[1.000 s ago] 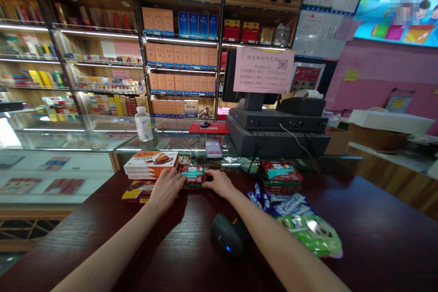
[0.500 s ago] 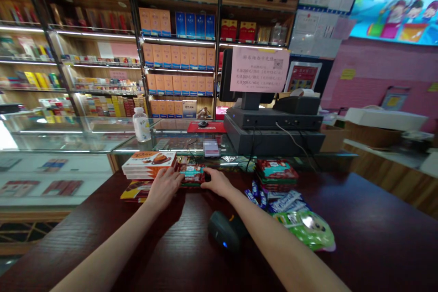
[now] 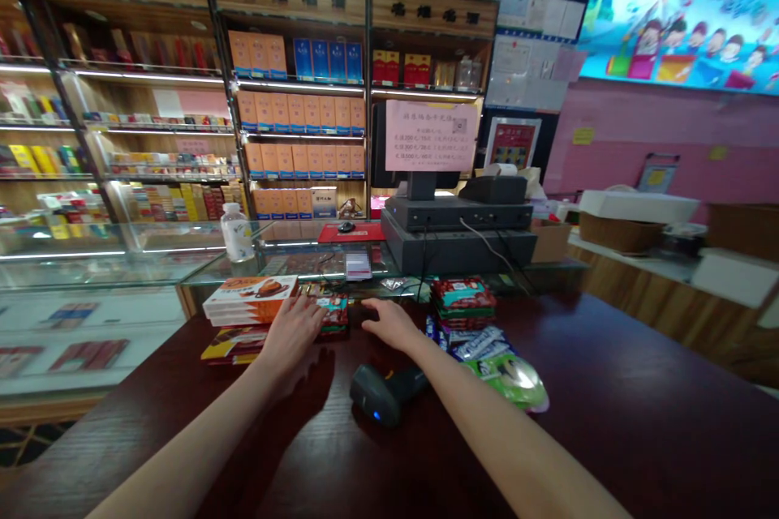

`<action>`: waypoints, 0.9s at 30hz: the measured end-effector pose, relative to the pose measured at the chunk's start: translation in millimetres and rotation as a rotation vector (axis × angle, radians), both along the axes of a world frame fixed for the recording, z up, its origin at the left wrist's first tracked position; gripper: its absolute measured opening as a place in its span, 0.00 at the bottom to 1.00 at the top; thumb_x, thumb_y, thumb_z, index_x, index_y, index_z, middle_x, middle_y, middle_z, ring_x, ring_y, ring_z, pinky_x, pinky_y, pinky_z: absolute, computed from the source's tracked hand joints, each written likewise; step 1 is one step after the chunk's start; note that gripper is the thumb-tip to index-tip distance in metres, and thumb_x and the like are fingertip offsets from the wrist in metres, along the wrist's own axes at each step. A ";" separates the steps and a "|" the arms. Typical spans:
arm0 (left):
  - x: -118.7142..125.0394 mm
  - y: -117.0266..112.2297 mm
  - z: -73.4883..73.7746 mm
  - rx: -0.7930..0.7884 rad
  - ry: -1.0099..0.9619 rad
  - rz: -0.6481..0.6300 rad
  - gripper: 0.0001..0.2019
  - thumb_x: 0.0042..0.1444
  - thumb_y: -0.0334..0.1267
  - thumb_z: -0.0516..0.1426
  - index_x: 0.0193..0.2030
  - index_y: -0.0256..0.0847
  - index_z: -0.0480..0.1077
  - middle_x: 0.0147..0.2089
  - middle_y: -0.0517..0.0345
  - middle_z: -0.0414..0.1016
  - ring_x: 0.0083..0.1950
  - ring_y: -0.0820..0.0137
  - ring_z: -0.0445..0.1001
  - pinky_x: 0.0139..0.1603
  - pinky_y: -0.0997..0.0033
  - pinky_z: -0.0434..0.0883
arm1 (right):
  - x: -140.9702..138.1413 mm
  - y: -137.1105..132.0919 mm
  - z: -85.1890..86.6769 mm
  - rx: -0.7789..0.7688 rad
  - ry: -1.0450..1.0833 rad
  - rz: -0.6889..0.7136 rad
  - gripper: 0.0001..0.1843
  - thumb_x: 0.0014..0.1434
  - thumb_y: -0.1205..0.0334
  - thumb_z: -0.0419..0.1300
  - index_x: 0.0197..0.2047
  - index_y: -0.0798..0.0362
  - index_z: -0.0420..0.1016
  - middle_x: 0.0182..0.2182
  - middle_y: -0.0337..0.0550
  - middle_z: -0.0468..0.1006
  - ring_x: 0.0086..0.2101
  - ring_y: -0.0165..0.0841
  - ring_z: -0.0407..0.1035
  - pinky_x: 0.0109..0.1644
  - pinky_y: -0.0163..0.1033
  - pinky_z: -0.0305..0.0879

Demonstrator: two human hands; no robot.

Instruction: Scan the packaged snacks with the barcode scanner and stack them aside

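In the head view, both bare hands are stretching forward over the dark wooden counter (image 3: 316, 454). The left hand (image 3: 295, 328) is lying palm down, its fingers nearly straight and slightly spread. Their tips are covering the left end of the small packet stack (image 3: 336, 310), red-brown and teal, which is sitting at that hand's two o'clock. The fingers are not closing round it; whether they are pressing on it, I cannot tell. At ten o'clock from this hand, white-and-orange boxes (image 3: 249, 304) are standing piled on yellow-and-brown packs (image 3: 234, 347), close by the wrist side; contact there is unclear.

The right hand (image 3: 393, 324) is holding nothing visible. Its thumb and index finger are standing apart, pointing toward nine o'clock, where the small packet stack is lying just beyond a bare gap. The other fingers are partly hidden, so I cannot tell how far they are curling.

From the right hand, a second packet stack (image 3: 462, 300) is sitting between two and three o'clock, purple-wrapped bars (image 3: 480, 345) are lying near three, a green bag (image 3: 514, 381) is lying at four, and a black scanner (image 3: 377, 397) is resting near six, showing a blue light.
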State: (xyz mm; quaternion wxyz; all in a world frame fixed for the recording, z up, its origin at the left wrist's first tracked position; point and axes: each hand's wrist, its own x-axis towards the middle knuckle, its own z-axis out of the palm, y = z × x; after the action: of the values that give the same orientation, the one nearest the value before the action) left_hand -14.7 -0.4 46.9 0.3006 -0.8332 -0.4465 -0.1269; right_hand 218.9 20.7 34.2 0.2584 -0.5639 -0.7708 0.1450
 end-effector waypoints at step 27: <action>166.9 14.2 17.7 -0.091 -0.122 -0.280 0.15 0.63 0.37 0.54 0.56 0.45 0.70 0.53 0.52 0.78 0.53 0.59 0.71 0.55 0.56 0.61 | 170.9 -36.0 20.2 0.183 -0.028 -0.310 0.21 0.60 0.64 0.60 0.56 0.47 0.76 0.54 0.43 0.79 0.56 0.40 0.70 0.60 0.43 0.62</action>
State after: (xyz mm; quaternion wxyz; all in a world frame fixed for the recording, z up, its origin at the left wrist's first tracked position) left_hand 152.2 13.8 64.7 0.2144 -0.8908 -0.3487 -0.1974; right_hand 389.8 -15.3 54.4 0.3172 -0.6522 -0.6881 0.0247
